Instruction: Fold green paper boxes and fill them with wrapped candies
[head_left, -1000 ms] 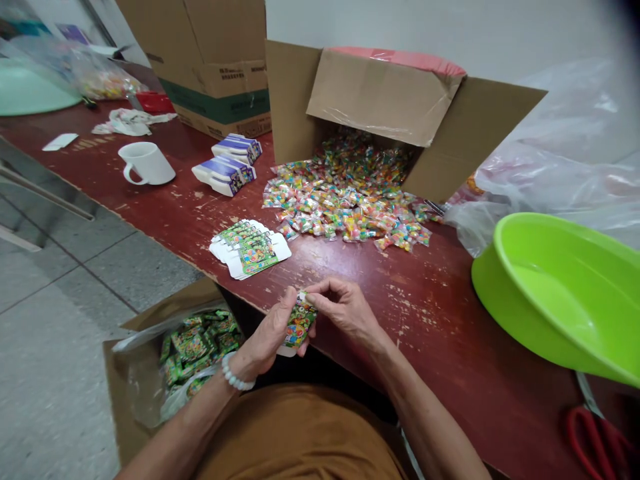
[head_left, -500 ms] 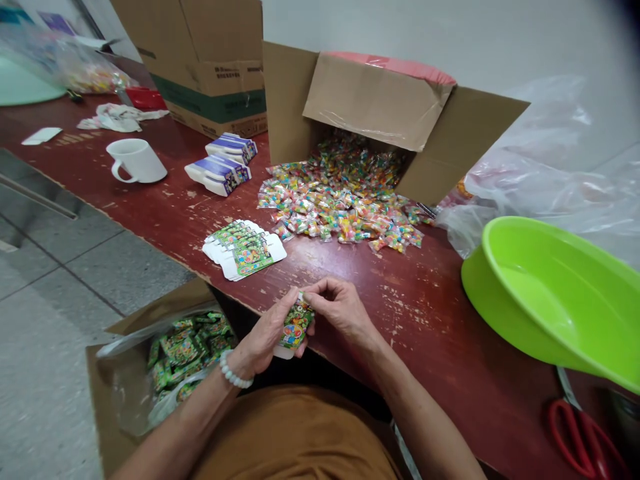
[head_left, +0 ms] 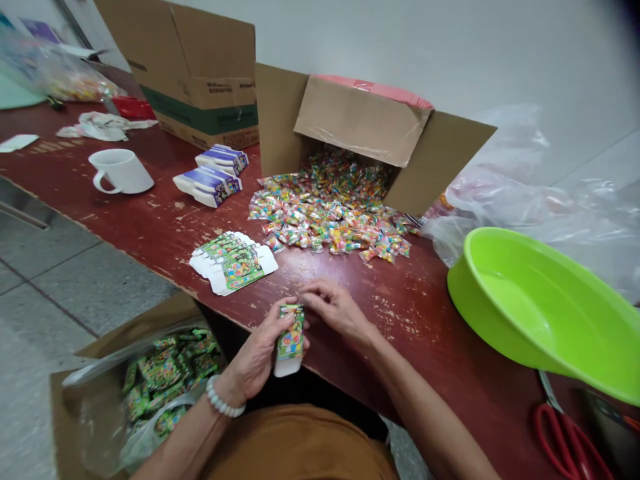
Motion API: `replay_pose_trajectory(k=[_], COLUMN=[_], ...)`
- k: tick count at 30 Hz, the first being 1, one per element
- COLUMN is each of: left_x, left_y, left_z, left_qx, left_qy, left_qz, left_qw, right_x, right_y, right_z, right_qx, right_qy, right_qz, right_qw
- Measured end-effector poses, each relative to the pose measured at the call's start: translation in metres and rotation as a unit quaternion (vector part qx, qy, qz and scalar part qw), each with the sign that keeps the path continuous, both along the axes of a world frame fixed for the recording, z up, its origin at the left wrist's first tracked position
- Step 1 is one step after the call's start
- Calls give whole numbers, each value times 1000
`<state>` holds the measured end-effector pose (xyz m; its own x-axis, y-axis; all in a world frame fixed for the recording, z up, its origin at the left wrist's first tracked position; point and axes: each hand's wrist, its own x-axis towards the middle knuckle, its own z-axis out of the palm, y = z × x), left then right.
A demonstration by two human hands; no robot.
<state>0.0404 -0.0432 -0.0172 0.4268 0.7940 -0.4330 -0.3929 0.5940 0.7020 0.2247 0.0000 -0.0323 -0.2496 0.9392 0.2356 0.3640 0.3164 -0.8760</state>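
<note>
My left hand (head_left: 255,357), with a pale bead bracelet (head_left: 224,398) at its wrist, is wrapped round a small green printed candy box (head_left: 290,339). The box stands tilted, its white end towards me. At its top right corner, the bent fingers of my right hand (head_left: 334,310) pinch the edge; their tips are partly hidden. Beyond my left hand, a fanned stack of flat green cartons (head_left: 237,267) lies on the red table (head_left: 400,340). A heap of wrapped candies (head_left: 330,227) spills from an open cardboard box (head_left: 440,157) behind my hands.
Below the table edge at left, a lined carton (head_left: 70,407) holds several filled green boxes (head_left: 165,367). A white mug (head_left: 127,173), purple cartons (head_left: 210,180) and a large closed carton (head_left: 200,80) stand at the back left. At right are a green basin (head_left: 500,327) and red-handled scissors (head_left: 570,440).
The candy box has turned more upright in my left hand, showing its white end. My right fingers have moved to its top right corner. The view has shifted slightly to the right.
</note>
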Motion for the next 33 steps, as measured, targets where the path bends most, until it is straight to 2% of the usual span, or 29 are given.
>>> replay_pose_trajectory(k=[2,4,5,7,10,15,18,20,22,25,27,30,33], left_x=[-4,-9,-12,-20,-33,-50,-52,-48,-42,-33,-29,-24,-19], left_y=[1,4,6,12,19,29,32,32,31,25,19,10,2], left_z=[2,2,1,-1,-6,-5,-5,-4,-2,2,4,3,-1], left_qx=[18,29,36,56,86,106,119,108,89,71,65,52,52], left_qy=[5,37,56,95,139,183,230,224,188,130,93,42,1], left_qz=[-5,-9,-4,22,67,52,75,91,94,79,56,-10,-116], left_qw=[1000,999,998,994,984,976,963,964,974,986,992,998,992], right_x=[19,35,40,46,48,62,72,70,60,35,19,6,4], right_y=[35,69,83,103,112,95,73,52,27,-7,-22,-29,-29], right_z=[-1,-3,-4,-9,-17,-21,-14,-6,4,15,18,23,34], right_qx=[54,68,63,46,34,15,-1,-20,-55,-152,-194,-210,-141], right_qy=[-109,-144,-194,-230,-218,-139,-67,-24,27,165,199,181,87], right_qz=[-150,-216,-247,-269,-273,-298,-315,-307,-268,-148,-112,-94,-35], right_qw=[981,963,947,934,936,944,947,951,961,963,954,956,986])
